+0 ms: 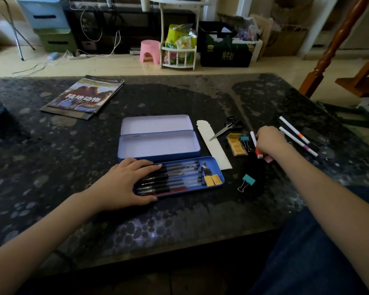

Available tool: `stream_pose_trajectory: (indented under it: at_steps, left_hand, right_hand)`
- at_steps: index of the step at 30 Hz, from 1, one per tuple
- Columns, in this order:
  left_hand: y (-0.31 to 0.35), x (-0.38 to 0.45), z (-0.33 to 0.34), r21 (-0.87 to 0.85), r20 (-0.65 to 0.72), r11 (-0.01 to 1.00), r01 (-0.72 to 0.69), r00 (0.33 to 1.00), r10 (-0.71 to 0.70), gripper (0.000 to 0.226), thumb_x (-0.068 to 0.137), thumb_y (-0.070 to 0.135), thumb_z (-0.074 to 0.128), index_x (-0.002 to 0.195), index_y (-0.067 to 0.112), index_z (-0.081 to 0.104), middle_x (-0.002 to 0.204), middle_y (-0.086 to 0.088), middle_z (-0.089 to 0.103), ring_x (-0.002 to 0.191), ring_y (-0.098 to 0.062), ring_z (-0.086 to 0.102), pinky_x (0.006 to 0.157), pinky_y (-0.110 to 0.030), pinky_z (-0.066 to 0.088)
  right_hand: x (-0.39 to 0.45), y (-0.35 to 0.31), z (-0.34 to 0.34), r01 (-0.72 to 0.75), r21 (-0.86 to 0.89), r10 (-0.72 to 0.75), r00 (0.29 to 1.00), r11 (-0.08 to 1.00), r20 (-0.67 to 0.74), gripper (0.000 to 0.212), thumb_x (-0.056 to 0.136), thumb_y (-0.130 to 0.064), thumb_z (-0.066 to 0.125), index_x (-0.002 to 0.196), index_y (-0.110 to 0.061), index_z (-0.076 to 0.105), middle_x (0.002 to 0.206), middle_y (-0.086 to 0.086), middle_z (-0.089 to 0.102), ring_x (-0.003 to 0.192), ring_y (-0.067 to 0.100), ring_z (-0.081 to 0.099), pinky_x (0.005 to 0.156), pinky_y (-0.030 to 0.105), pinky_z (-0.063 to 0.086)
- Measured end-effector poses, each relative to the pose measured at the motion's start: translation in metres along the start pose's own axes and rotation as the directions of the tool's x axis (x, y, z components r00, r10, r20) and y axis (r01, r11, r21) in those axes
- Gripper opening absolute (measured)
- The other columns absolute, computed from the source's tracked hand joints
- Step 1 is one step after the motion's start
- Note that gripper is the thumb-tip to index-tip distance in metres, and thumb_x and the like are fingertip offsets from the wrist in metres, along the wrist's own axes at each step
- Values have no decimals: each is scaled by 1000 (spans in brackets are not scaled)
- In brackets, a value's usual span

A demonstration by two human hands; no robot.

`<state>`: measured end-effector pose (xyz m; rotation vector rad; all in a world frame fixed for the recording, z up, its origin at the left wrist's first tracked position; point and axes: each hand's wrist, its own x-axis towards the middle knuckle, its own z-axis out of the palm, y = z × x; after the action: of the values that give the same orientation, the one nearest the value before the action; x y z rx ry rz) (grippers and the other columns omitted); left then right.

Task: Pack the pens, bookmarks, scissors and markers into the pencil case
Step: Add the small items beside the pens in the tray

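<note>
The blue pencil case [158, 143] lies open with its lid back, its base bare inside. In front of it sits its blue inner tray [218, 167], filled with several black pens [179, 177] and two yellow erasers [213, 180]. My left hand [128, 182] rests flat on the tray's left end, fingers straight over the pens. My right hand [268, 141] grips a white marker with a red cap [254, 140] to the right of the case. Two more white markers [296, 135] lie further right. Black-handled scissors [227, 127] rest across the top of a long white bookmark [214, 145].
A yellow packet [235, 144] and teal binder clips [248, 180] lie between the bookmark and my right hand. A pink eraser [268, 159] peeks from under my wrist. Magazines [83, 96] lie at the table's far left. A wooden post [328, 50] stands past the right edge.
</note>
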<state>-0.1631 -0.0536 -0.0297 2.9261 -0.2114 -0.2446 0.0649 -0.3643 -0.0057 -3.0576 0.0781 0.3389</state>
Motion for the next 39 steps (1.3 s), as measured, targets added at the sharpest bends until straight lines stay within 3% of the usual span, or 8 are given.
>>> stream_pose_trajectory:
  at_steps: [3, 6, 8, 13, 17, 22, 33, 39]
  left_hand:
    - [-1, 0, 1, -2, -11, 1000, -8, 1000, 8, 87, 66, 85, 33, 143, 49, 15, 148, 18, 27, 132, -5, 23, 110, -33, 26]
    - [-1, 0, 1, 7, -4, 1000, -5, 1000, 5, 87, 66, 84, 31, 143, 49, 13, 148, 18, 26, 132, -5, 22, 111, -33, 25]
    - [0, 0, 1, 10, 4, 1000, 0, 1000, 0, 89, 64, 86, 32, 143, 49, 13, 149, 18, 25, 132, -5, 21, 111, -33, 24]
    - [1, 0, 0, 4, 10, 1000, 6, 1000, -6, 91, 62, 87, 28, 143, 49, 13, 149, 18, 25, 133, -6, 21, 112, -34, 24]
    - [0, 1, 0, -1, 8, 1000, 7, 1000, -7, 94, 60, 91, 23, 143, 49, 13, 149, 18, 25, 133, -6, 21, 113, -35, 25]
    - [0, 0, 1, -6, 7, 1000, 6, 1000, -6, 93, 61, 91, 27, 143, 49, 13, 148, 18, 26, 133, -6, 22, 112, -35, 25]
    - [4, -1, -4, -52, -15, 999, 14, 1000, -14, 82, 64, 80, 43, 136, 42, 31, 140, 17, 37, 128, -5, 28, 107, -33, 30]
    - [5, -1, -5, -44, -13, 999, 18, 1000, -18, 80, 66, 78, 45, 135, 44, 28, 141, 16, 37, 128, -5, 28, 107, -33, 30]
  right_hand:
    - [-1, -1, -2, -14, -15, 14, 1000, 1000, -27, 40, 84, -10, 66, 121, -1, 53, 131, 25, 42, 107, 40, 55, 69, 40, 54]
    - [1, -1, -1, 75, 12, -74, 995, 997, -62, 22, 90, -13, 55, 110, -4, 60, 108, 18, 61, 101, 36, 59, 85, 44, 51]
    - [0, -1, 2, 112, 39, -106, 985, 993, -133, 15, 88, -13, 55, 100, -7, 63, 100, 17, 64, 100, 36, 59, 79, 42, 50]
    - [-11, -12, -11, 263, 201, -189, 927, 944, -323, 19, 82, -14, 66, 100, -15, 61, 108, 8, 62, 106, 29, 54, 90, 41, 45]
    - [-47, -31, -25, 418, 429, -458, 889, 801, -11, 35, 78, -16, 75, 108, -24, 58, 105, -3, 58, 92, 14, 58, 57, 17, 50]
    - [-79, -51, -6, 608, 374, -702, 683, 700, 204, 39, 73, -27, 80, 109, -27, 65, 108, -6, 64, 100, 10, 61, 87, 29, 54]
    - [-91, -60, -1, 705, 135, -718, 677, 696, 163, 45, 76, -23, 78, 119, -24, 62, 110, -8, 48, 98, 5, 48, 77, 19, 41]
    - [-94, -64, 3, 704, 70, -706, 698, 707, 117, 47, 76, -26, 78, 119, -20, 62, 116, -2, 57, 93, 7, 47, 76, 21, 40]
